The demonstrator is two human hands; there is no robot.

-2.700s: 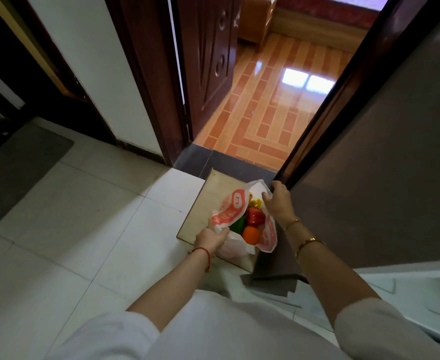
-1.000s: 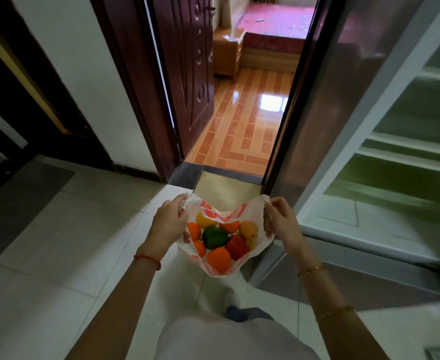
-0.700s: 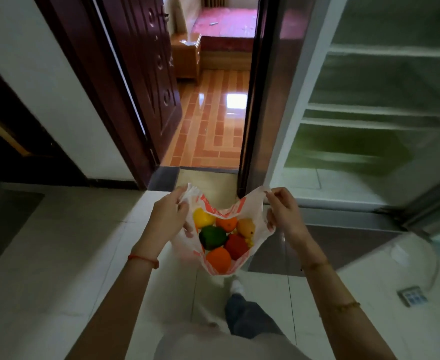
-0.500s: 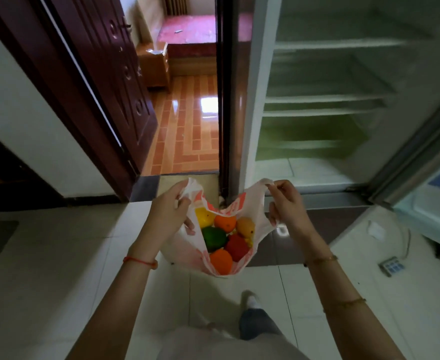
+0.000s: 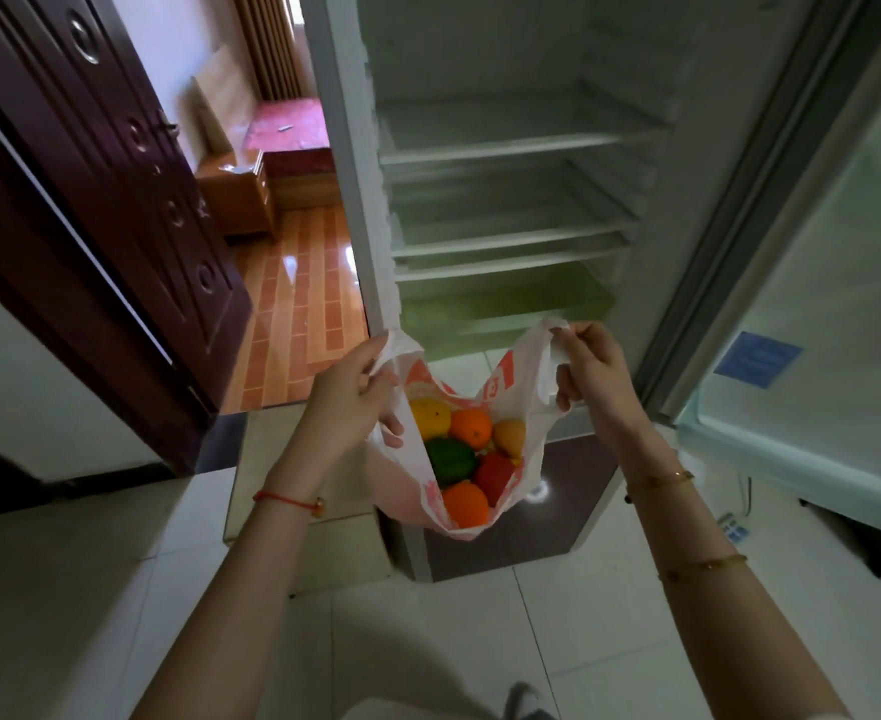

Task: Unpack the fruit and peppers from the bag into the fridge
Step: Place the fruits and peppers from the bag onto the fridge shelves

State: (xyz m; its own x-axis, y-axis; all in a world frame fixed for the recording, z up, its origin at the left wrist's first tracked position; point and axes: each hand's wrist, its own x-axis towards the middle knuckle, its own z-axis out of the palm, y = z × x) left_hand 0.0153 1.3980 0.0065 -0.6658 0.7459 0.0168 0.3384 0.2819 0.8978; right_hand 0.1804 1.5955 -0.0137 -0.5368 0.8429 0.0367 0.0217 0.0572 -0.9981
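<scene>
since the earlier frame the view has swung round to the open fridge (image 5: 506, 210), and the bag (image 5: 485, 407) now hangs before its lower shelves rather than beside the doorway. the left hand (image 5: 350, 392) pinches the bag's handle at 9 o'clock and the right hand (image 5: 591, 374) pinches the other at 3 o'clock, spreading the mouth; nothing is unpacked yet. inside lie an orange (image 5: 465, 504) at 6 o'clock, a red pepper (image 5: 495, 472) beside it, a green pepper (image 5: 448, 459) in the middle, and more orange and yellow fruit toward 12 o'clock. the bag is thin, slack, crinkly plastic, white with red print; the fruit is round and smooth, the peppers glossy and lobed. the likely trouble: freeing one hand to reach in lets that side drop, so the mouth may collapse or tip and round fruit roll out onto the hard tiled floor (image 5: 428, 641). the thin film could also stretch or tear under the load. the shelves look flat, smooth and pale, so an orange set near an edge may roll off.
</scene>
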